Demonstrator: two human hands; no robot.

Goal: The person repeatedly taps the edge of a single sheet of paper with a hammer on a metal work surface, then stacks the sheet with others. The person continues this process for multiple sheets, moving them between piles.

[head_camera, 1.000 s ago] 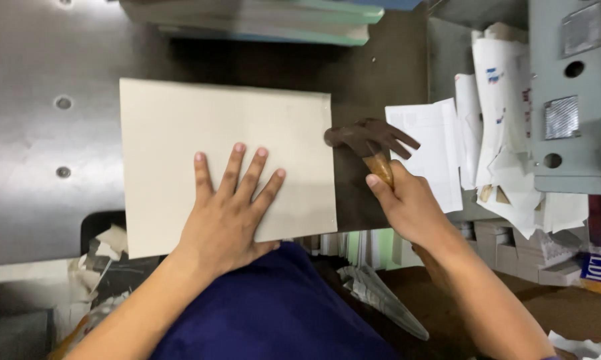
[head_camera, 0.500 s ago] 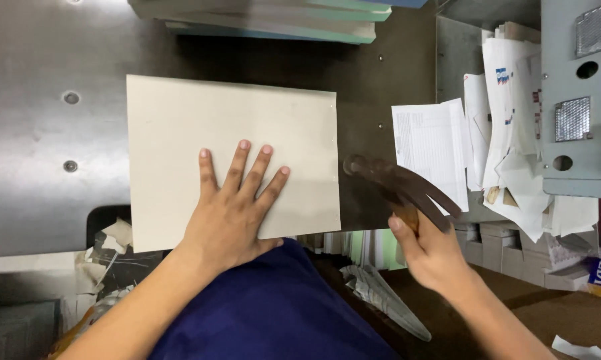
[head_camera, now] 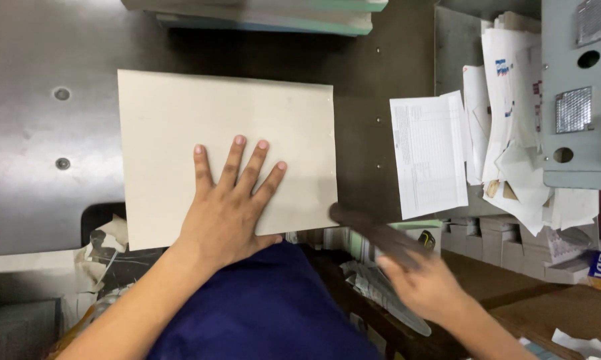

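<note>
Paper stack (head_camera: 227,127), cream and rectangular, lies flat on the dark metal worktop (head_camera: 47,53). Left hand (head_camera: 230,207) presses on its near edge, fingers spread. Right hand (head_camera: 424,283), blurred, grips a dark flat tool (head_camera: 370,230) just beside the stack's near right corner.

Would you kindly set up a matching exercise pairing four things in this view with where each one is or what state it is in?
Things:
1. left hand
2. right hand
3. printed sheet
4. stack of boards

Places or states:
A. lying to the right of the cream sheet
B. at the top edge of the metal table
C. pressed flat, fingers spread, on the cream sheet
D. blurred, gripping a dark tool

Pairs: 1-C, 2-D, 3-A, 4-B
</note>
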